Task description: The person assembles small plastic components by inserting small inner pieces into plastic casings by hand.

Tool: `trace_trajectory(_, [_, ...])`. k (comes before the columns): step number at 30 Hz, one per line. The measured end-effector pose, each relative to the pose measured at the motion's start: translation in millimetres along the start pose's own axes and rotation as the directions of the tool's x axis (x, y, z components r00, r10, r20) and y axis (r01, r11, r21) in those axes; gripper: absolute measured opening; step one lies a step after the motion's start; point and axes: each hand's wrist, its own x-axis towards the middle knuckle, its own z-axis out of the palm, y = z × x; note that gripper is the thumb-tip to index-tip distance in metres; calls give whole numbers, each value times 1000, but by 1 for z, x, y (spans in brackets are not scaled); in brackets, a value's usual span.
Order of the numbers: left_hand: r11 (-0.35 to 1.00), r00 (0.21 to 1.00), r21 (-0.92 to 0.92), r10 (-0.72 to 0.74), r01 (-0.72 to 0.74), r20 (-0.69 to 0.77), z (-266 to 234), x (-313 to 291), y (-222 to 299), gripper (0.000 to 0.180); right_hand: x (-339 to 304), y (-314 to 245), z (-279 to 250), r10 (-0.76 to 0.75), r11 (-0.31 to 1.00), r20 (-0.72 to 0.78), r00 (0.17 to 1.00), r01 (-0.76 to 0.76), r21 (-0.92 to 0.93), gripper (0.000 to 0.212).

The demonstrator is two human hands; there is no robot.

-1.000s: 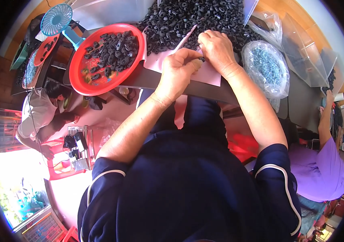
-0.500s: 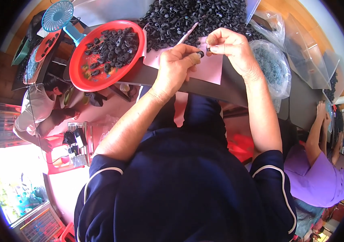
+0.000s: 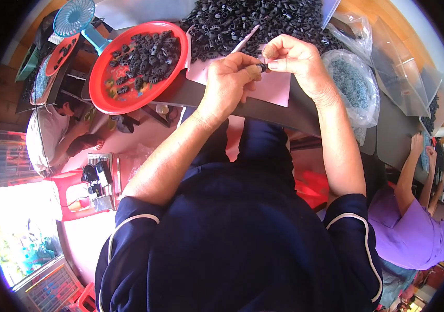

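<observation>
My left hand [image 3: 231, 78] grips a thin pale stick-like tool [image 3: 245, 39] that points up toward a heap of small black parts [image 3: 253, 21]. My right hand [image 3: 292, 60] pinches one small black part [image 3: 262, 67] between thumb and fingers, right against the left hand's fingertips. Both hands hover over a pink sheet [image 3: 274, 86] on the dark table edge [image 3: 269, 112]. A red round tray [image 3: 128, 91] with more black parts lies to the left.
A clear bag of blue-grey pieces [image 3: 354, 83] sits right of my hands. A blue fan [image 3: 76, 21] stands at the far left. A person in white [image 3: 50, 138] sits at the left, another in purple [image 3: 414, 229] at the right. A red stool [image 3: 71, 197] is below.
Both hands have lifted slightly and come closer together; the right hand now holds the small black part against the left fingertips. The view shifted a little.
</observation>
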Motion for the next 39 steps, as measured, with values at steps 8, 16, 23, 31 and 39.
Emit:
trace_trajectory(8, [1000,1000,30,8,-8,-7,-1,-1,1,14,-1,-2,11,-64,989,-44,997,57,-136,17])
trace_trajectory(16, [1000,1000,27,-8,9,-29,3,-2,0,13,-11,3,22,-223,930,-150,963,164,-328,14])
trace_trajectory(23, [995,998,81,54,-53,-21,3,-1,0,12,-18,-3,29,-394,786,-98,914,281,-550,10])
trace_trajectory(31, [996,999,84,35,-33,-18,3,-1,0,12,-12,3,35,-444,697,-130,886,251,-672,15])
trace_trajectory(39, [993,999,108,48,-49,7,3,-2,-3,12,-15,-3,33,-438,703,-131,890,248,-666,17])
